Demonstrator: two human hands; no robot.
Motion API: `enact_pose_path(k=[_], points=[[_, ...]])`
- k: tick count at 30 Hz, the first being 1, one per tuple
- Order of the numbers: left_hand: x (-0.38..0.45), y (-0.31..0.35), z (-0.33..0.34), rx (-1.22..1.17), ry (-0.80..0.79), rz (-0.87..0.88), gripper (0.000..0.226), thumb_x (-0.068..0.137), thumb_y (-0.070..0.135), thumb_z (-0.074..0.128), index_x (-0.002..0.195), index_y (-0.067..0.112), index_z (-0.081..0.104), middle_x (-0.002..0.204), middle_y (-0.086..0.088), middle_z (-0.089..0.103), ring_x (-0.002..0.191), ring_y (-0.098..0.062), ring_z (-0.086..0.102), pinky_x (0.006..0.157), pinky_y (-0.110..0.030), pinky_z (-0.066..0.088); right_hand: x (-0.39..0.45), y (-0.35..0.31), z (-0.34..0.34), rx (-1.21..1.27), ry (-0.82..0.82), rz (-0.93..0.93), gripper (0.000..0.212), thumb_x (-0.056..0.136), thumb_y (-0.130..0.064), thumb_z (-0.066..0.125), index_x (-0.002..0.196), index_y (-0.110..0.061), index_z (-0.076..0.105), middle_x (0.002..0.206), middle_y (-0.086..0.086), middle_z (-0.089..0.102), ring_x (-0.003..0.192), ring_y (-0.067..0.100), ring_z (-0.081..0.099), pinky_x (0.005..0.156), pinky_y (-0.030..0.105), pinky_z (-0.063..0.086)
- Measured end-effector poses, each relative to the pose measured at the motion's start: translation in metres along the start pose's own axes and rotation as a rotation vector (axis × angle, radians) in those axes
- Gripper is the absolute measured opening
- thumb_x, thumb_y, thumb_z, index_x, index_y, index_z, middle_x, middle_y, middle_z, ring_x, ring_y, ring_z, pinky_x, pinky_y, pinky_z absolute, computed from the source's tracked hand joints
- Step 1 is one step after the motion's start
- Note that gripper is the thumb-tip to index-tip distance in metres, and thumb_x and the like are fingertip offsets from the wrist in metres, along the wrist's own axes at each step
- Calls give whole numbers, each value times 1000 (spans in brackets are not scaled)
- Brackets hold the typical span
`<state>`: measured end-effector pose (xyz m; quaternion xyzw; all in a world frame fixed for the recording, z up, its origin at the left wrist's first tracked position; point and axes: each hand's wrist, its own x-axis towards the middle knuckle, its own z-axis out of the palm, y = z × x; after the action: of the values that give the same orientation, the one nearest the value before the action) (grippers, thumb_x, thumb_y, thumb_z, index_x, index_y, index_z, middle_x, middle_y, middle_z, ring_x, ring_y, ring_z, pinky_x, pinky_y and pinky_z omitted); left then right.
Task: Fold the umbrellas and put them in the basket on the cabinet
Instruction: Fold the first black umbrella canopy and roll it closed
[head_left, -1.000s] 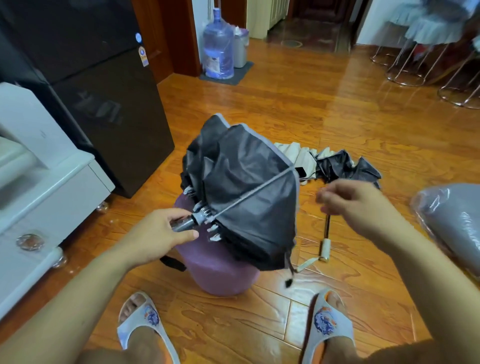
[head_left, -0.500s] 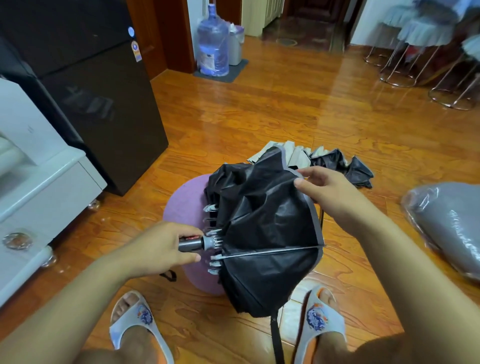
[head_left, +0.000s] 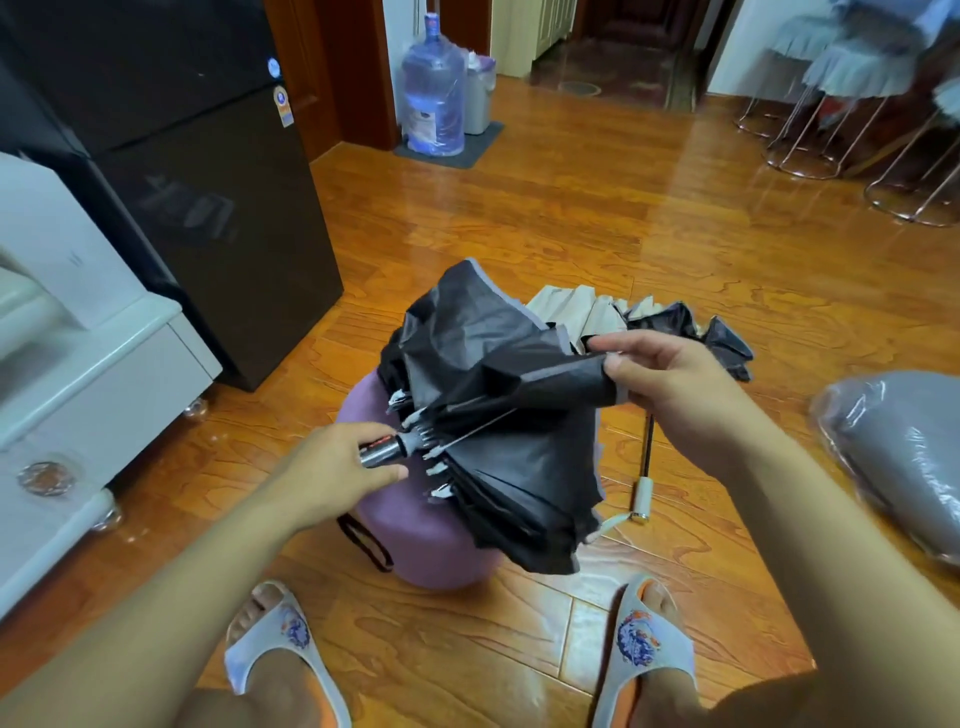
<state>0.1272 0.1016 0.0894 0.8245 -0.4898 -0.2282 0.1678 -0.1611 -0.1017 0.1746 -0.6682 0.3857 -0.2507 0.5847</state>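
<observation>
Your left hand (head_left: 332, 462) grips the black umbrella (head_left: 509, 415) by its handle. Your right hand (head_left: 670, 374) pinches its cloth edge, above the purple stool (head_left: 415, 540).

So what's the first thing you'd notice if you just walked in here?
Right in the middle, a crumpled black umbrella held over a purple stool: the left hand grips its handle and the right hand pinches a fabric fold. Behind it another umbrella lies on the shiny wooden floor.
</observation>
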Motion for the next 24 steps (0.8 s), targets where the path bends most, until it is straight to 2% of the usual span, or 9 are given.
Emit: enact_pose_path(k=[4,9,11,13,15,16,18,20,24], points=[[6,-18,10,201,-42,-93,38,88,57,70,123,43,64,110,5,72,104,-25,65,83,-38,53,0,6,23,-34,8,-5,18,96,-3,63,100,-16,75,75,-5,74,75,7,69,87,38,55],[9,-7,23,388,-104,-231,57,91,55,65,140,30,49,131,-9,53,124,-32,51,99,-41,47,5,0,35,-27,29,-56,16,97,-13,66,100,-23,78,98,14,77,98,31,72,101,53,52],[5,17,13,310,-9,-263,48,92,42,64,134,26,50,132,-9,52,124,-33,49,100,-44,46,8,-5,38,-40,27,-92,16,97,-16,67,101,-26,78,99,13,76,101,35,70,101,56,51],[-3,43,-1,51,244,-165,18,90,23,59,107,26,61,106,-1,64,103,-28,60,85,-42,51,11,-12,41,-62,32,-131,15,97,-17,67,100,-26,78,97,10,77,99,25,72,97,44,55],[-18,67,-12,-207,442,-44,13,89,16,58,90,29,62,80,9,63,79,-15,60,69,-36,49,12,-24,47,-76,22,-160,15,97,-15,66,100,-25,77,98,9,77,91,12,71,86,28,53],[-23,75,-15,-283,476,26,13,89,16,61,89,29,64,77,11,62,75,-9,59,68,-33,48,14,-29,50,-75,11,-167,15,97,-14,66,100,-24,76,100,12,76,87,12,69,84,27,51],[-27,78,-10,-281,494,178,9,91,22,70,97,28,68,88,13,65,84,-5,59,81,-31,50,17,-35,55,-78,-3,-173,15,98,-13,65,99,-24,76,101,16,74,85,16,65,81,32,49],[-22,75,1,-161,493,225,21,91,34,72,111,26,69,100,14,65,97,-8,57,95,-38,49,19,-38,59,-89,-8,-177,15,98,-13,65,99,-24,76,100,16,74,84,16,64,81,34,49],[-8,69,12,-88,469,173,34,97,42,63,122,20,69,107,8,67,104,-16,58,93,-36,48,21,-39,65,-101,-42,-157,14,97,-11,65,101,-19,76,101,20,73,85,21,61,81,36,48]])
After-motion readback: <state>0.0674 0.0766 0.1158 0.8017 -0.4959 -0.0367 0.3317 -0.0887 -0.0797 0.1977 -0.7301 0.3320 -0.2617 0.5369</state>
